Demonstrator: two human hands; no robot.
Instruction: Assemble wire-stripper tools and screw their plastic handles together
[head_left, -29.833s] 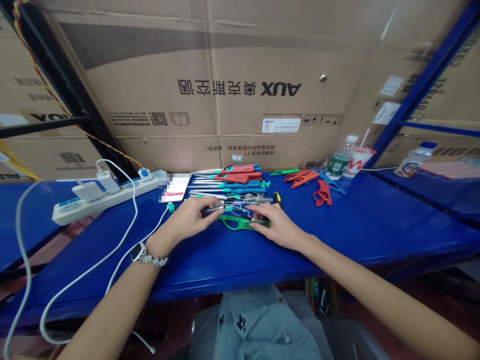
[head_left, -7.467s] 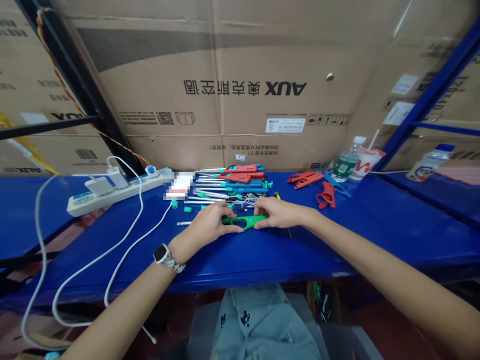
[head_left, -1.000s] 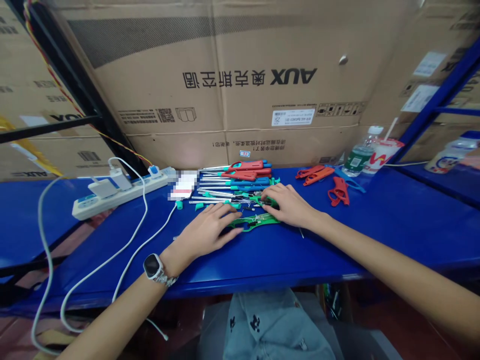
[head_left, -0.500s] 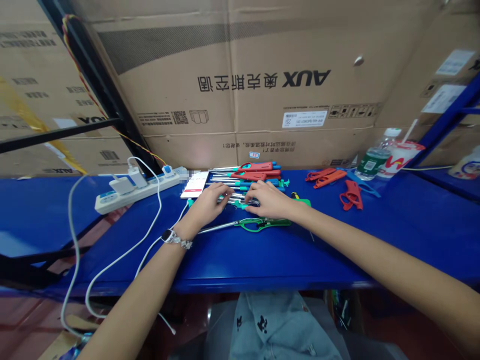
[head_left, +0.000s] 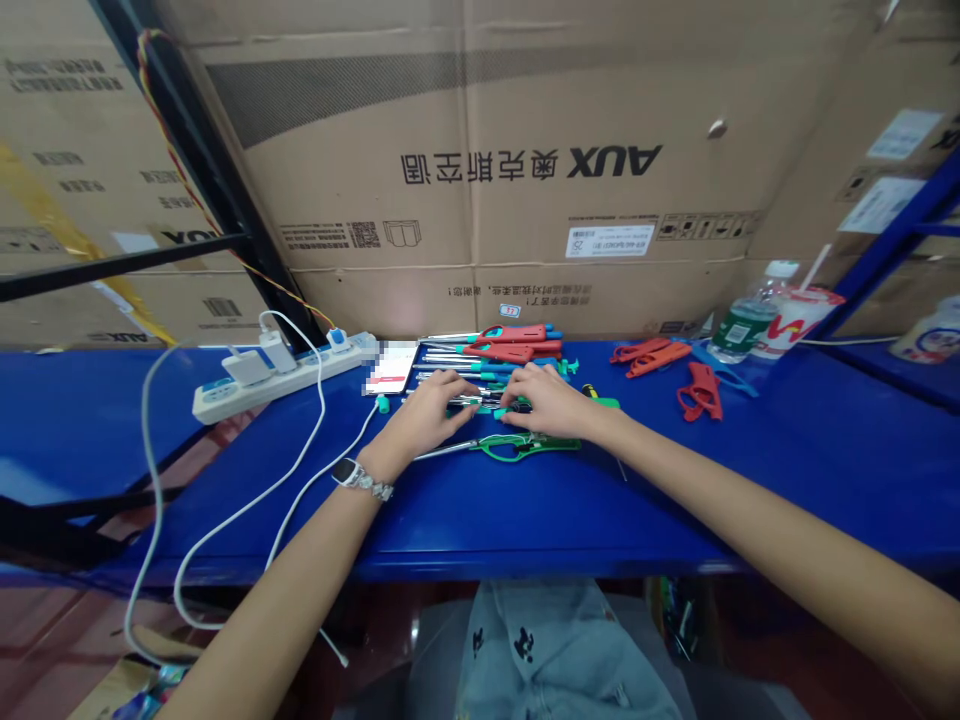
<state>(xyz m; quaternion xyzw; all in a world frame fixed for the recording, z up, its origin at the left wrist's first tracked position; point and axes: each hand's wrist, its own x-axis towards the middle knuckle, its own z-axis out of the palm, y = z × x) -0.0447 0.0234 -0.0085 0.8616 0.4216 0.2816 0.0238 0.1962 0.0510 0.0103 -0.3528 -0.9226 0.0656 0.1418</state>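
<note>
Both hands are over a cluster of thin metal tubes and small teal parts [head_left: 499,412] on the blue table. My left hand [head_left: 435,412], with a watch at the wrist, has its fingers curled round the left end of these pieces. Close by on the right, my right hand [head_left: 544,400] has its fingers bent over the other end; what each holds is partly hidden. Nearer me lies a green long-nosed lighter [head_left: 517,448]. Behind the hands, red-handled lighters [head_left: 514,335] and blue-handled ones [head_left: 487,370] lie in a row.
A phone [head_left: 394,367] and a white power strip [head_left: 292,378] with cables are to the left. Red casings [head_left: 701,390], a bottle [head_left: 742,325] and a cup [head_left: 799,315] stand or lie right. Large cardboard [head_left: 480,200] closes off the back.
My left hand has moved slightly right, and its thumb now reaches further toward my right hand. A teal connector on the white cable shows more fully. The view has shifted a little.
</note>
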